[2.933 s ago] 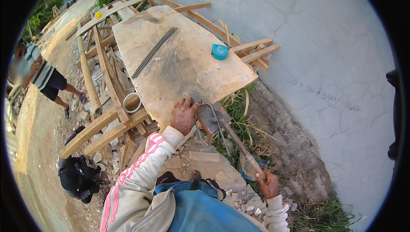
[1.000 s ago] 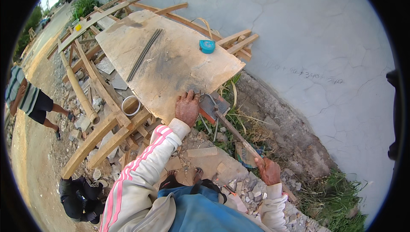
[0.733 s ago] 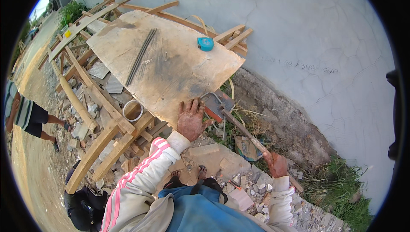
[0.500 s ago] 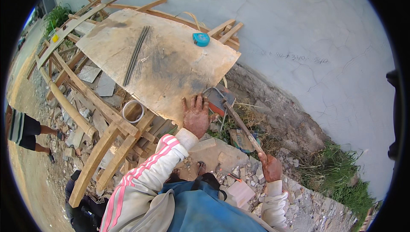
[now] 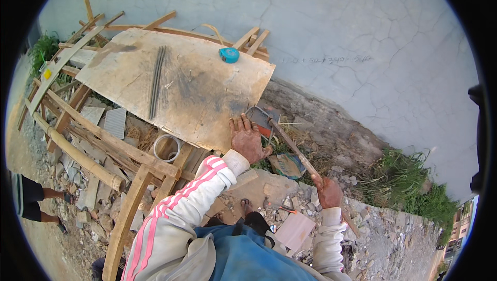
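Observation:
My left hand [image 5: 248, 138] lies with fingers spread on the near corner of a worn plywood board [image 5: 181, 84] and pins a bent steel rod [image 5: 257, 115] against that edge. My right hand [image 5: 329, 192] is closed around the lower end of a long rusty bending bar [image 5: 292, 148]. The bar slants up to the bent rod beside my left hand. A few straight steel rods [image 5: 157, 82] lie on the board's far left. A blue tape measure [image 5: 229, 55] sits at its far edge.
The board rests on a rough frame of wooden poles [image 5: 88, 154] with a white ring [image 5: 166, 148] beneath. A cracked plastered wall [image 5: 362, 48] stands behind. Rubble [image 5: 383, 239] and grass [image 5: 409, 185] cover the ground; another person's legs [image 5: 33, 203] are at far left.
My view has swung, so the board now sits higher and further left. Both hands keep their hold at the board's corner. The other person has slid to the lower left edge.

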### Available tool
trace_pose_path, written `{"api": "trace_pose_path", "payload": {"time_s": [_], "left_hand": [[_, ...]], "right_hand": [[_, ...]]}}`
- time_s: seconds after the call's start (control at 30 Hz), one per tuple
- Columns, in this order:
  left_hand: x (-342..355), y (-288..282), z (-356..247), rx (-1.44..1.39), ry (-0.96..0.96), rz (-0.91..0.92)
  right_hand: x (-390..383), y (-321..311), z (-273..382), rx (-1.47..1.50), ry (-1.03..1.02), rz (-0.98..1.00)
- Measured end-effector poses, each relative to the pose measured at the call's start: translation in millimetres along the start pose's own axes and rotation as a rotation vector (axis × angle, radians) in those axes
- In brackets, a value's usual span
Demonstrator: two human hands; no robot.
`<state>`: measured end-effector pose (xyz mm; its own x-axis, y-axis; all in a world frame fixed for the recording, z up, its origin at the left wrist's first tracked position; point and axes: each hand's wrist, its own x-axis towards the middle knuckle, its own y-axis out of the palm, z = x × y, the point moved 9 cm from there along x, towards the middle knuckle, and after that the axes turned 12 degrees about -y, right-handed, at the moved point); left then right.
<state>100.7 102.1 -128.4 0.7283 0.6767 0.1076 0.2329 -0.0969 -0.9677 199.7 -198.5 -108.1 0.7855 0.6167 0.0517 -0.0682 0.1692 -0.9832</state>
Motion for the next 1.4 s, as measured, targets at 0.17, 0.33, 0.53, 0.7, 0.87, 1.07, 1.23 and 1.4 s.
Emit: {"api": "trace_pose_path", "payload": {"time_s": [0.17,0.33,0.53,0.7,0.87,1.07,1.23,1.4], "left_hand": [[10.7,2.3,7.3,0.019,0.183,0.003],[10.0,0.3,5.4,0.008,0.213,-0.061],[9.5,-4.5,5.8,-0.060,0.216,-0.057],[7.6,-3.4,6.8,-0.071,0.202,-0.098],[8.3,-3.0,6.7,-0.076,0.197,-0.070],[6.0,-7.9,8.3,-0.110,0.186,-0.092],[6.6,-5.0,8.0,-0.157,0.187,-0.034],[7.1,-7.7,7.9,-0.134,0.201,-0.102]], "right_hand": [[-48.4,23.1,38.0,0.114,0.066,-0.018],[-37.2,17.4,25.6,0.296,-0.120,0.071],[-30.6,8.7,23.7,0.315,-0.166,0.116],[-31.4,9.0,28.0,0.316,-0.161,0.133],[-30.3,9.8,24.7,0.335,-0.143,0.164],[-37.5,12.0,29.1,0.321,-0.164,0.108],[-38.0,13.6,26.2,0.304,-0.157,0.100],[-37.4,17.2,23.5,0.322,-0.155,0.128]]}}
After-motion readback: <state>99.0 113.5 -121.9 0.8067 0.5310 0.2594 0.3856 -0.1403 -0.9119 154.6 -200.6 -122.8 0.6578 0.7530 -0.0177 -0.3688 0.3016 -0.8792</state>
